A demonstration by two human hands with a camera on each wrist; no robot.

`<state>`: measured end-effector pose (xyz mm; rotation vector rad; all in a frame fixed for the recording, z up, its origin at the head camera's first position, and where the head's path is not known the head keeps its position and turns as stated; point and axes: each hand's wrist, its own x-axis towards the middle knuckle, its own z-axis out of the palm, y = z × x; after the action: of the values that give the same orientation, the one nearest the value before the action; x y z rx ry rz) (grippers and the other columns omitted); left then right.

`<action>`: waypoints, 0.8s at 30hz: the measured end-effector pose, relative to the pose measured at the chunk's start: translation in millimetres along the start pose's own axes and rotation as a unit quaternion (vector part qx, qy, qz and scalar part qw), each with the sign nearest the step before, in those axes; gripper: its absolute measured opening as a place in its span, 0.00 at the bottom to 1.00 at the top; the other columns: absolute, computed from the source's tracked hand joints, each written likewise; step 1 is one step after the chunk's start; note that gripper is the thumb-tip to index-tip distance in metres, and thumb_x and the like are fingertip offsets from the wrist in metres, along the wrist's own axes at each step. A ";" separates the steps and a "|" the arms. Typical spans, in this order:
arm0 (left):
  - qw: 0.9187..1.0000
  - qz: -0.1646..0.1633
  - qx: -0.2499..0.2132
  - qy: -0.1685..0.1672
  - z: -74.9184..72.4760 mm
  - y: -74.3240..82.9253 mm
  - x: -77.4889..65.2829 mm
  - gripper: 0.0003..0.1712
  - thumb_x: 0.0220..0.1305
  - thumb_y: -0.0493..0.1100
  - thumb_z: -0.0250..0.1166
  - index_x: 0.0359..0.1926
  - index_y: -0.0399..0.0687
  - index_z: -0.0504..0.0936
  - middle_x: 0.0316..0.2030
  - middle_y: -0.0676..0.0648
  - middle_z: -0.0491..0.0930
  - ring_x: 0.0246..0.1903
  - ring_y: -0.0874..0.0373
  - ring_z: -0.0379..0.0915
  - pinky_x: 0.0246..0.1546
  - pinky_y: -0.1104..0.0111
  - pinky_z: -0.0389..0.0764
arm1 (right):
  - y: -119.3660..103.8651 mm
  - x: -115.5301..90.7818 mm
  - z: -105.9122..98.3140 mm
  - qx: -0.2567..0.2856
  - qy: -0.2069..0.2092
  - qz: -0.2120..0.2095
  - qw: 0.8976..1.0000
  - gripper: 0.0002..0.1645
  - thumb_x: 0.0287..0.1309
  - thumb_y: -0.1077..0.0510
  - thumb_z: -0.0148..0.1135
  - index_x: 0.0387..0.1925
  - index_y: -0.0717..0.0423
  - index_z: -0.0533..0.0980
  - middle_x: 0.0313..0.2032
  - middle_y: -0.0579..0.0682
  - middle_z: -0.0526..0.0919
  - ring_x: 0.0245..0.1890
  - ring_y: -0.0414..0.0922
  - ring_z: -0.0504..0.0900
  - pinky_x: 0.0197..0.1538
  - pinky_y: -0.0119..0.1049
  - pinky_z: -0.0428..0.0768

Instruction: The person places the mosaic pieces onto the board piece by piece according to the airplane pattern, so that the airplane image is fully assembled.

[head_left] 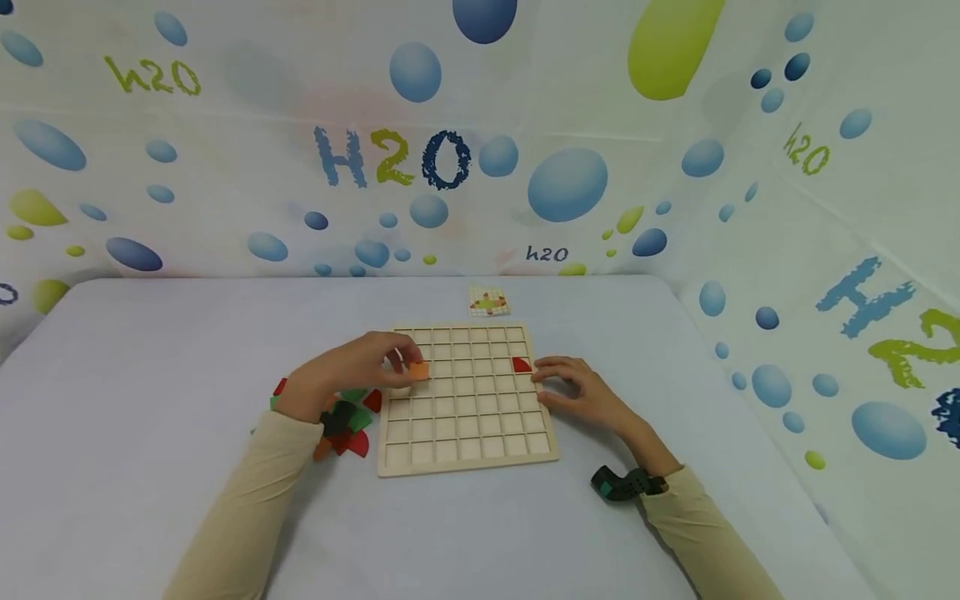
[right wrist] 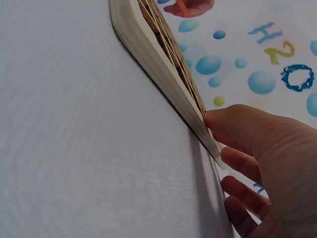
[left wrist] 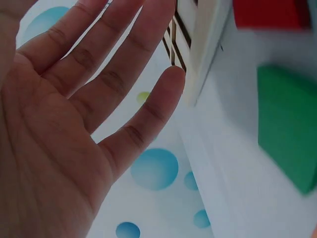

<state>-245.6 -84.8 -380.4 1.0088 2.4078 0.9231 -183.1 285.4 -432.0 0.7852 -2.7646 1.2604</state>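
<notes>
My left hand (head_left: 369, 358) pinches an orange square-looking piece (head_left: 419, 372) above the left part of a wooden grid board (head_left: 446, 429). In the left wrist view the piece is hidden, and the fingers (left wrist: 115, 78) show beside the board's edge. Against the board's right side rests my right hand (head_left: 583, 392), thumb and fingertips at the rim and fingers loosely bent. The right wrist view shows its thumb touching the board's side (right wrist: 163, 82). A red quarter-round piece (head_left: 521, 365) lies in a cell near the right edge, close to the right fingertips.
Left of the board, partly under the left forearm, lies a loose pile of red, green (head_left: 361, 419) and orange pieces. A small pattern card (head_left: 489, 302) sits behind the board. A dark strap device (head_left: 626, 483) is on the right wrist. Patterned sheets rise behind the white table (head_left: 465, 542).
</notes>
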 end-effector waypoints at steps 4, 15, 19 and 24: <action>1.000 -0.007 -0.003 -0.004 4.9 5.1 5.4 0.14 0.61 0.40 0.68 0.46 0.40 0.79 0.42 0.47 0.79 0.41 0.55 0.77 0.43 0.65 0.79 | 0.5 -0.2 0.5 0.003 -0.001 -0.002 1.000 0.17 0.57 0.63 0.67 0.50 0.58 0.80 0.60 0.59 0.75 0.63 0.60 0.67 0.62 0.61 0.62; 0.999 0.028 0.004 -0.018 13.9 17.0 18.8 0.14 0.61 0.38 0.68 0.46 0.37 0.78 0.43 0.45 0.79 0.40 0.55 0.78 0.46 0.60 0.79 | -3.2 -0.3 0.7 0.003 -0.009 0.018 1.000 0.18 0.58 0.65 0.67 0.51 0.61 0.79 0.61 0.62 0.73 0.64 0.62 0.65 0.63 0.62 0.60; 0.999 0.024 0.005 -0.024 18.9 21.9 23.4 0.15 0.61 0.39 0.69 0.46 0.39 0.78 0.43 0.46 0.79 0.40 0.56 0.78 0.45 0.63 0.79 | -3.9 -1.3 0.2 0.005 -0.009 0.017 1.000 0.18 0.58 0.65 0.67 0.51 0.62 0.79 0.61 0.62 0.73 0.64 0.62 0.65 0.64 0.62 0.60; 0.999 0.029 0.014 -0.024 23.7 27.1 28.8 0.14 0.62 0.41 0.68 0.46 0.41 0.79 0.43 0.48 0.80 0.40 0.58 0.78 0.44 0.65 0.78 | -1.6 -3.0 -1.1 0.001 -0.008 0.012 1.000 0.17 0.58 0.63 0.67 0.50 0.58 0.80 0.60 0.59 0.75 0.64 0.59 0.67 0.63 0.60 0.62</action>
<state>-238.6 -39.2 -380.9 1.1043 2.3705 0.8768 -180.0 286.6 -430.7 0.7678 -2.7939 1.2666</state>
